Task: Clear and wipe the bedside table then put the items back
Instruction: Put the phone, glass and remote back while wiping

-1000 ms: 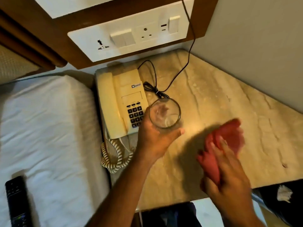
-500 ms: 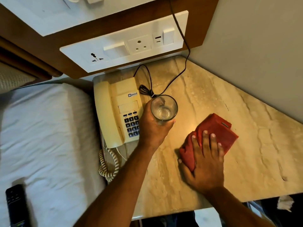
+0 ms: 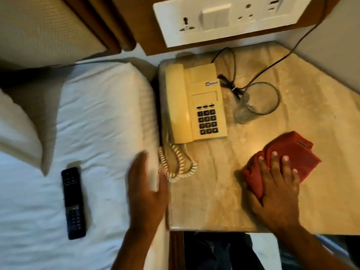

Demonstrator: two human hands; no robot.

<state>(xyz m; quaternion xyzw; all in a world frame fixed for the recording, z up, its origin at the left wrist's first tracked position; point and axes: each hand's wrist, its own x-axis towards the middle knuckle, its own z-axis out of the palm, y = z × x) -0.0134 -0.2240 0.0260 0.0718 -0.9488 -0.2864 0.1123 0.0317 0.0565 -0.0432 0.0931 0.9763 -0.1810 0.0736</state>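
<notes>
Worktop [image 3: 214,201] wiped | glass [image 3: 251,106] now released at 12 o'clock | left hand [image 3: 146,193] empty, heading for remote [image 3: 73,203] at 9 | right hand [image 3: 276,191] pressing cloth [image 3: 288,152].

You have a white bed [image 3: 97,117] filling the left of the scene, with a pillow [image 3: 17,133] at its far-left edge. A padded headboard [image 3: 42,28] stands at far left. On the wall at far centre-right you see a white switch and socket panel [image 3: 224,20] set in a brown wooden surround [image 3: 148,36].
</notes>
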